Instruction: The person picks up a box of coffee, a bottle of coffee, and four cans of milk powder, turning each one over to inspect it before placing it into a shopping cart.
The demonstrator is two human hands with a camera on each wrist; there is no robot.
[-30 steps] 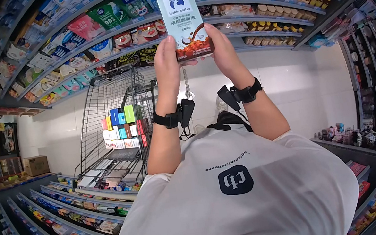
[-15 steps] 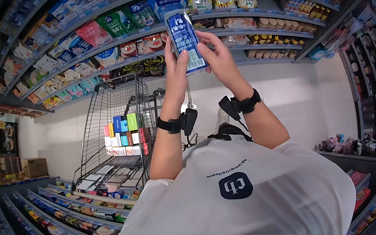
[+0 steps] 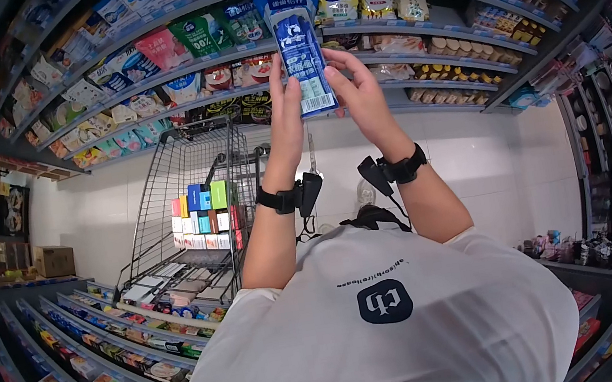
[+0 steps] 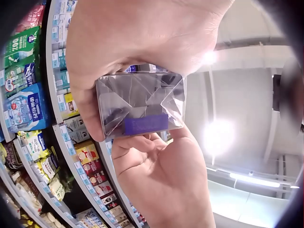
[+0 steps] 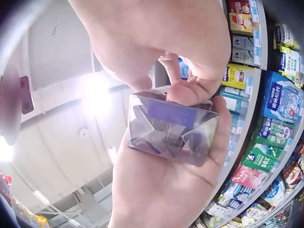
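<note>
Since a second ago the carton (image 3: 303,62) has been turned: its broad pale front with the coffee picture then faced the head camera, and now a narrow blue side with a white barcode label faces it, while the carton sits slightly higher against the shelves. It stands upright in the upper centre of the head view, held up between both raised hands. The left hand (image 3: 285,110) grips its left edge with fingers curled round it, and the right hand (image 3: 361,94) grips the right edge the same way. In the left wrist view the silvery folded bottom of the carton (image 4: 140,105) fills the centre, pinched between the two hands; the right wrist view shows that same folded end (image 5: 172,127) lying across a palm with a fingertip pressing on it. Behind the carton, curving across the top of the head view, run store shelves (image 3: 409,34) packed with bags and boxes. Below and left of the hands stands a wire shopping cart (image 3: 191,201) holding a stack of coloured boxes (image 3: 203,215). More stocked shelves (image 3: 108,358) fill the lower left.
</note>
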